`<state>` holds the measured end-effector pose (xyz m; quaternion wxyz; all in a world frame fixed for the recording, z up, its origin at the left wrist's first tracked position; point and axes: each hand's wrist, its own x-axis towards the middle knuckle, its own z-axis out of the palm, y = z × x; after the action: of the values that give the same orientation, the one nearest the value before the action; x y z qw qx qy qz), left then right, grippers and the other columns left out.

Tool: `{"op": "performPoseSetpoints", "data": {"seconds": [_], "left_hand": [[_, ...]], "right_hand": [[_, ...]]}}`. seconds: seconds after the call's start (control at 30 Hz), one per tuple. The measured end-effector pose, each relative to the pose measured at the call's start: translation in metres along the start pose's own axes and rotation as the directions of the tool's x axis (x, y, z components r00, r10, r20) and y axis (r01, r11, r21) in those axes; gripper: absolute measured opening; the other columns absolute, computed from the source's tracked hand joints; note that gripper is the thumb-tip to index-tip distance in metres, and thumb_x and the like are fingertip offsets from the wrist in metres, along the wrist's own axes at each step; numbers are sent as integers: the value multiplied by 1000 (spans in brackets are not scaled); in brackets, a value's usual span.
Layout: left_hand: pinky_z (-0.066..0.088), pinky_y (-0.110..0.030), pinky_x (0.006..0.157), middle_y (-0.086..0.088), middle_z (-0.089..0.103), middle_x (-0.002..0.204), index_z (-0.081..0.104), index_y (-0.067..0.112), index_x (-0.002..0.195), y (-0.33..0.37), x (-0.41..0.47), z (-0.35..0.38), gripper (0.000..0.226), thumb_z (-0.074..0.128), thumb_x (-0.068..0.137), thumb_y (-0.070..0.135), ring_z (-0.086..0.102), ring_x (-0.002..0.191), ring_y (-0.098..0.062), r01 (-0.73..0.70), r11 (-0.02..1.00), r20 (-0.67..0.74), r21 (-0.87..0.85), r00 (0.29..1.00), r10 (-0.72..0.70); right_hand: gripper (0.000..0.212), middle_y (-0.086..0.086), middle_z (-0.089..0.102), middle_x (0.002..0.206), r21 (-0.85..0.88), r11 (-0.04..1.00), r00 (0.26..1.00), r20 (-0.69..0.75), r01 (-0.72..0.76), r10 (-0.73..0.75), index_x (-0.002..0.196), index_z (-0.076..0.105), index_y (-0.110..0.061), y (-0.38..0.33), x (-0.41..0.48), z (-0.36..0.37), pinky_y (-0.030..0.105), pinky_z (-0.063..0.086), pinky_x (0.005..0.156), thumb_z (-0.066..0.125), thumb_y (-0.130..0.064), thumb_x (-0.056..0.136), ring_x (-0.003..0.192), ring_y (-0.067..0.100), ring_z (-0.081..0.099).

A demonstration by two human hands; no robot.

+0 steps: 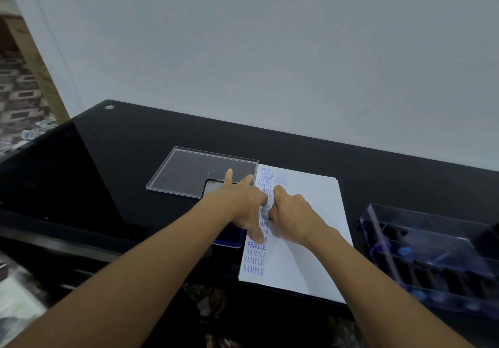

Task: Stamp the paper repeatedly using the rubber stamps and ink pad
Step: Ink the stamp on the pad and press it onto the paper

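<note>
A white sheet of paper (pixel 305 229) lies on the black desk (pixel 113 158), with a column of blue stamped words (AMENDED, SAMPLE, FRAGILE) down its left edge. My left hand (pixel 240 204) is spread flat, and its thumb and fingers press on that edge of the paper. My right hand (pixel 293 215) is curled over the paper beside it and grips a rubber stamp, which the fingers almost wholly hide. The blue ink pad (pixel 229 241) peeks out from under my left wrist, just left of the paper.
A clear plastic lid (pixel 189 170) lies behind the ink pad, and a dark-rimmed flat object (pixel 212 188) overlaps its near corner. A clear box of stamps with blue handles (pixel 432 256) stands to the right of the paper. A pale wall runs behind the desk.
</note>
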<state>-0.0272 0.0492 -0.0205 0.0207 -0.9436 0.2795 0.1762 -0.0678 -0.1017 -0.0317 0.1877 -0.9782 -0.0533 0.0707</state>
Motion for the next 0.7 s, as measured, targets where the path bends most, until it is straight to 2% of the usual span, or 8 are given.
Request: {"op": "performPoseSetpoints", "data": {"seconds": [0.13,0.23,0.27,0.37,0.47,0.57,0.63,0.7], "left_hand": [[-17,-68,111,-2,33,161,51,27,137,0,0,0,85,76,68,70,-2,154,-23,-2,1000,3,-4,1000,2],[-17,-68,111,-2,33,160,52,27,137,1,0,0,85,76,68,71,0,154,-23,1,1000,3,3,1000,-1],[-17,-68,111,-2,34,160,52,26,136,1,0,0,85,76,68,71,1,154,-23,2,1000,4,5,1000,-2],[-18,-68,110,-3,35,159,53,26,135,1,1,0,84,76,67,70,1,154,-23,0,1000,0,7,1000,0],[-18,-68,110,-2,35,159,51,26,137,1,1,0,85,76,68,69,-2,154,-23,4,1000,10,0,1000,-4],[-17,-68,111,-1,38,156,51,25,137,2,-1,-1,85,77,69,68,-3,154,-22,5,1000,11,-10,1000,-5],[-16,-67,112,-1,39,155,50,25,138,3,-3,-2,85,77,70,67,0,153,-22,8,1000,10,-12,1000,-8],[-16,-67,112,-1,41,153,50,26,138,3,-3,-1,84,77,70,67,4,152,-21,9,1000,10,-10,1000,-9]], "right_hand": [[19,8,63,95,-4,1000,1000,-4,8,-8,99,37,-19,-1,-1,1,28,37,52,53,-30,99,64,15,51],[18,5,62,93,2,1000,1000,-27,10,-10,100,38,-20,-2,-2,2,34,47,57,52,-32,99,67,18,55],[17,4,61,91,7,1000,999,-31,13,-13,100,38,-20,-2,-3,2,33,46,56,51,-31,100,66,17,54],[16,-2,52,85,21,999,999,-44,33,-32,101,36,-19,-3,-8,2,23,32,50,50,-28,101,62,12,49],[19,-4,50,82,12,999,996,-66,53,-52,99,36,-18,-3,-11,4,22,30,49,52,-29,101,61,13,49],[18,-1,53,79,20,999,997,-65,36,-34,98,36,-18,-1,-8,5,28,36,50,52,-27,100,62,18,51],[18,6,62,89,22,1000,998,-61,18,-16,98,38,-18,0,-4,4,36,47,56,52,-29,99,66,20,54],[19,8,65,96,10,1000,999,-42,2,-1,99,39,-18,0,0,2,36,48,59,54,-30,97,68,20,54]]}}
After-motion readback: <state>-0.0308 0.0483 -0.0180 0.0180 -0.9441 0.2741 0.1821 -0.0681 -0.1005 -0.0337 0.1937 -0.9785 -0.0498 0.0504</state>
